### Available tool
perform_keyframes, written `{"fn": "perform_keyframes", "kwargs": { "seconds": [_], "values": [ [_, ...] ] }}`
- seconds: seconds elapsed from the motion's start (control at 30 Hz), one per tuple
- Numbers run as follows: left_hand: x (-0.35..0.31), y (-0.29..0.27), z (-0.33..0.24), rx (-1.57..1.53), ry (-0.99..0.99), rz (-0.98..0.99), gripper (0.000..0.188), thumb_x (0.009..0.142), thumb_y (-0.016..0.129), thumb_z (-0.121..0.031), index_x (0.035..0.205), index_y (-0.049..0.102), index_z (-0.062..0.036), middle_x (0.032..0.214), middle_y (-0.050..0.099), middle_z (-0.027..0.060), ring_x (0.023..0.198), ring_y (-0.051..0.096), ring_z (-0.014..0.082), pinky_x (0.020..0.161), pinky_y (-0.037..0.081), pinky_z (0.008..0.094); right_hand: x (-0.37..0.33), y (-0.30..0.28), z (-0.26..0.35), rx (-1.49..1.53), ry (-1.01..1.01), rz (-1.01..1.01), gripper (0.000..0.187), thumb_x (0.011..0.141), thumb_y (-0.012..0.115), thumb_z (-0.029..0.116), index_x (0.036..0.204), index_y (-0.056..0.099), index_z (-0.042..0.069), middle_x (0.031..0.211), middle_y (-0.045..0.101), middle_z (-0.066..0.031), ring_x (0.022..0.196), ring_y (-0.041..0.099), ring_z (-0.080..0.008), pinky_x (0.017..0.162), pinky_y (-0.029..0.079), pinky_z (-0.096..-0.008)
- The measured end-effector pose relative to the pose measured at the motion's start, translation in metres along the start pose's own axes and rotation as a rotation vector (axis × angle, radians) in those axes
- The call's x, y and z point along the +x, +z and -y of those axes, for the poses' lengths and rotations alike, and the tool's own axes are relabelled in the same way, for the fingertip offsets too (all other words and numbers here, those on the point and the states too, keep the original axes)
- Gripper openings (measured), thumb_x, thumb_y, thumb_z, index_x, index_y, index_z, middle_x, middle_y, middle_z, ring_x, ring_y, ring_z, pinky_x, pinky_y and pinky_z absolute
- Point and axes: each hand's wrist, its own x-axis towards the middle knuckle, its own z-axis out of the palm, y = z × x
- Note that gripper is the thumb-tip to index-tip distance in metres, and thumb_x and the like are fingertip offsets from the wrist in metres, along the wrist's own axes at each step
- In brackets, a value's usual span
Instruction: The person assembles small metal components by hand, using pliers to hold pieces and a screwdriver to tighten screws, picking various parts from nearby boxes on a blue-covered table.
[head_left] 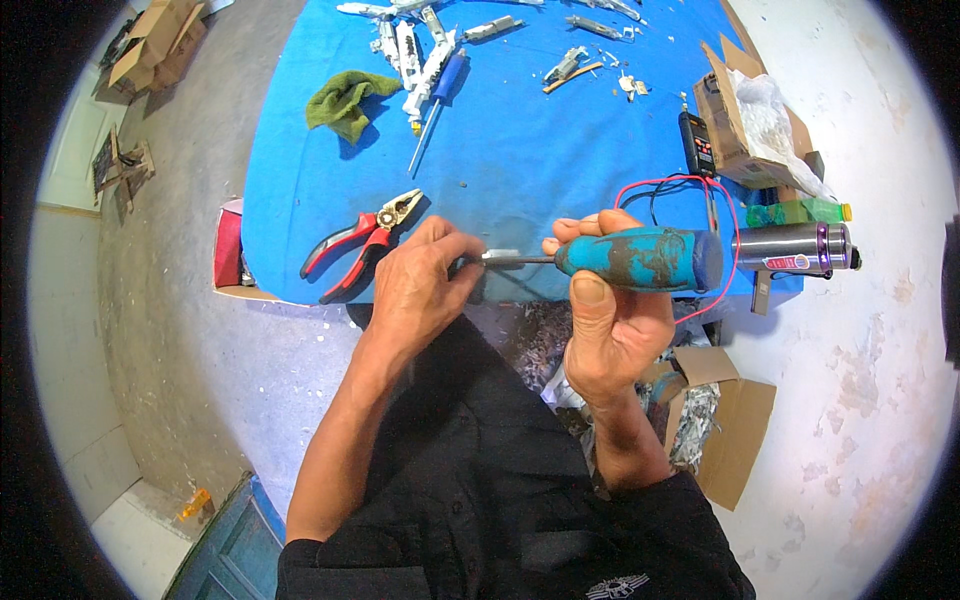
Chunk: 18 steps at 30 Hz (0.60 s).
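Observation:
A screwdriver with a thick, dirt-stained teal handle (635, 262) lies level in my right hand (612, 325), thumb below and fingers curled behind it. Its shaft points left to a small pale metal-looking piece (497, 256), which my left hand (425, 283) pinches between thumb and fingers. The shaft's tip meets or overlaps that piece; exactly where they touch is hidden by my fingers. Left of my left hand, combination pliers (372, 240) with red and black handles rest on the blue cloth, jaws parted slightly.
Beyond lie a blue-handled screwdriver (440, 100), a green rag (348, 105) and several white and grey parts (408, 52). At right stand a multimeter (697, 143) with leads, a cardboard box (752, 120), a green bottle (800, 213) and a steel flask (790, 250). Another carton (735, 440) sits below.

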Motion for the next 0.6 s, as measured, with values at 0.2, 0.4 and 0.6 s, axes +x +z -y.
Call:
{"fn": "perform_keyframes", "kwargs": {
  "seconds": [0.2,0.4,0.6],
  "values": [
    [0.0,-0.001,-0.001,-0.007,-0.012,0.016,0.023,0.085,0.082,-0.012,0.107,0.079,-0.0091,0.094,0.065,0.0073,0.082,0.067,0.0259,0.072,0.053,0.0388,0.008,0.001,0.002,-0.23,-0.016,0.077,0.036,0.096,0.079,0.002,0.128,0.065,-0.006,0.129,0.068,-0.0186,0.113,0.07,-0.0269,0.098,0.056,-0.0392],
    [-0.002,-0.001,0.001,-0.082,-0.011,0.004,0.025,0.084,0.081,-0.006,0.108,0.079,-0.0089,0.091,0.063,0.0066,0.076,0.063,0.0216,0.069,0.051,0.0355,0.016,-0.01,0.0,-0.337,-0.082,0.31,0.045,0.101,0.07,-0.005,0.143,0.055,-0.007,0.137,0.061,-0.0177,0.116,0.071,-0.0256,0.103,0.059,-0.0401],
    [-0.008,-0.016,0.003,-0.245,-0.054,-0.033,0.021,0.087,0.081,-0.004,0.108,0.077,-0.0026,0.092,0.068,0.0055,0.077,0.063,0.0152,0.071,0.052,0.0304,0.013,-0.015,-0.003,-0.328,-0.087,0.326,0.043,0.1,0.07,-0.007,0.141,0.055,-0.007,0.137,0.06,-0.0171,0.117,0.071,-0.0243,0.104,0.058,-0.0391]
  ]
}}
